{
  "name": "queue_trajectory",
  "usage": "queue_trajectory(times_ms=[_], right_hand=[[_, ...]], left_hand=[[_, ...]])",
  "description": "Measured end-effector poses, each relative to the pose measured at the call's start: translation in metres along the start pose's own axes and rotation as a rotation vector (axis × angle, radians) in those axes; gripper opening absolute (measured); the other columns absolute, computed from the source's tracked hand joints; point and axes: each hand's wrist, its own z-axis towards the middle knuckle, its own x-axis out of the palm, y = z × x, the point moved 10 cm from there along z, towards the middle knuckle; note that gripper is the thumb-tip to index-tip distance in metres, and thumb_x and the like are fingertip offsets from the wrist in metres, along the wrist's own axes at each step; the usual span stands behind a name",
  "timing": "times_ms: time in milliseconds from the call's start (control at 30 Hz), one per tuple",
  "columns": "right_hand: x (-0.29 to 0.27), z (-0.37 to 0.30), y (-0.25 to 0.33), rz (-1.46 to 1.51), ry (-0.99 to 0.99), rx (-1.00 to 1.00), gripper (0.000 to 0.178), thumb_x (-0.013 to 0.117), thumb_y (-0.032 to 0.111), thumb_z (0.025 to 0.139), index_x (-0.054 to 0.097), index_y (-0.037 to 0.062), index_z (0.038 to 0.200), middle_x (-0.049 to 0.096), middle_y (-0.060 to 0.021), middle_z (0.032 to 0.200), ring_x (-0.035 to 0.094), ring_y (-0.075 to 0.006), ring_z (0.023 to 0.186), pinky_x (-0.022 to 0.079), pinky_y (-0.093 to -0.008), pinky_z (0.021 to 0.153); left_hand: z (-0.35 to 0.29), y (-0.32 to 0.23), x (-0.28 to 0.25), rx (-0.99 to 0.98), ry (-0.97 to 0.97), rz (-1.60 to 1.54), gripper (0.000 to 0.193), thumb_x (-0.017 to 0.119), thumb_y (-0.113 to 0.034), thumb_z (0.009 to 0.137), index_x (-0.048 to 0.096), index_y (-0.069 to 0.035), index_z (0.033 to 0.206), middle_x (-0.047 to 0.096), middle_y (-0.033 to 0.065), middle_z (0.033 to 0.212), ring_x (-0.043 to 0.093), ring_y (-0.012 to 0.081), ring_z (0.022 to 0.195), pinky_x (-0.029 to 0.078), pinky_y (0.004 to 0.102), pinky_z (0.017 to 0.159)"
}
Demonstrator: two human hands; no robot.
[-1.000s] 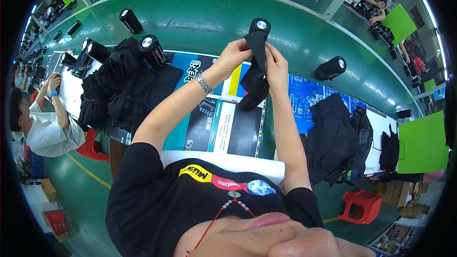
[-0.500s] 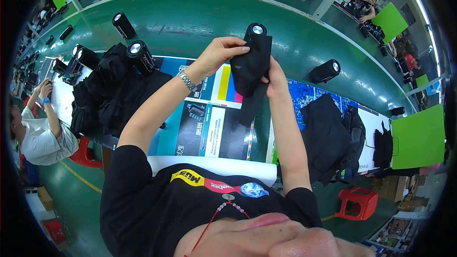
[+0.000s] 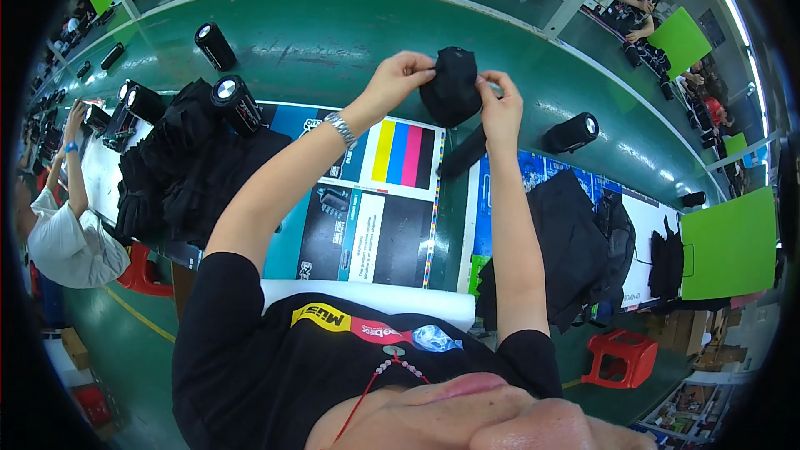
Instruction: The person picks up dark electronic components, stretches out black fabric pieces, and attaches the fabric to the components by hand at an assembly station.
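A black cloth pouch [image 3: 451, 87] hangs between my hands, fitted around what was a black cylindrical speaker; the speaker itself is hidden inside. My left hand [image 3: 400, 82] pinches the pouch's upper left edge with thumb and fingertips. On the opposite side, my right hand [image 3: 501, 108] grips its edge between thumb and forefinger. From beneath the pouch a black strap [image 3: 463, 154] trails toward the table. To the right lies a pile of flat black pouches [image 3: 562, 229]; another heap of black cloth [image 3: 187, 162] is on the left.
Speakers stand at the left, one [image 3: 236, 102] beside the heap and another [image 3: 215, 46] farther back. One more speaker [image 3: 572, 132] lies tilted at the right. Printed sheets [image 3: 350, 225] cover the table before me. At far left a co-worker [image 3: 71, 225] sits; a red stool [image 3: 621, 358] stands lower right.
The pouch now covers the speaker's top, which showed before. My right hand has come up and out from behind it to its right edge. The co-worker at left has raised an arm.
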Motion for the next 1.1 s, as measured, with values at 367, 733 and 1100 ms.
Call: queue_trajectory(times_ms=[367,733,1100], right_hand=[[0.02,0.077,-0.088,0.067,-0.047,0.236,0.009,0.061,0.012,0.084,0.066,0.0055,0.085,0.059,-0.0056,0.067,0.056,-0.0174,0.061,0.041,-0.0289,0.052],[0.034,0.071,-0.155,-0.194,0.264,0.535,0.015,0.062,0.017,0.072,0.069,0.0044,0.073,0.065,-0.0072,0.065,0.061,-0.0154,0.057,0.047,-0.0296,0.056],[0.007,0.039,-0.172,-0.678,0.216,0.454,0.013,0.06,0.018,0.076,0.071,0.0119,0.08,0.07,-0.0134,0.086,0.067,-0.0316,0.088,0.051,-0.0397,0.078]], left_hand=[[0.087,0.074,-0.001,-0.161,-0.19,-0.277,0.017,0.059,-0.013,0.091,0.059,0.001,0.099,0.062,0.005,0.087,0.061,0.013,0.078,0.049,0.0259,0.067],[0.103,0.11,-0.024,-0.61,-0.098,-0.021,0.039,0.066,-0.036,0.087,0.062,0.0,0.101,0.064,0.0083,0.103,0.063,0.0205,0.087,0.048,0.0355,0.087],[0.115,0.137,0.016,-0.053,-0.186,0.578,0.021,0.061,-0.022,0.086,0.072,-0.005,0.087,0.071,0.0083,0.093,0.065,0.0262,0.088,0.047,0.0337,0.08]])
